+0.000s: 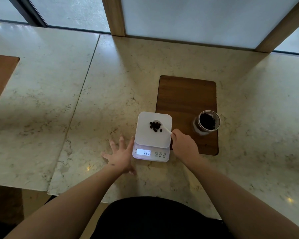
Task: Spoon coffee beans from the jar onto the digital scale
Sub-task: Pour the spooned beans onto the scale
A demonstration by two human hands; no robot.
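A white digital scale [145, 137] stands on the marble counter, its lit display showing digits. A small heap of dark coffee beans [155, 126] lies on its platform. My right hand [184, 145] grips the handle of a white spoon [163, 126], whose bowl is tipped over the beans. An open glass jar [206, 122] holding dark beans stands upright to the right of the scale. My left hand [120, 153] rests flat on the counter with fingers spread, touching the scale's left side.
The jar stands on a brown wooden board [186, 100] set in the marble counter [110, 83]. A seam runs between counter slabs on the left. Wooden posts and frosted panels rise at the back. The counter's front edge is near my body.
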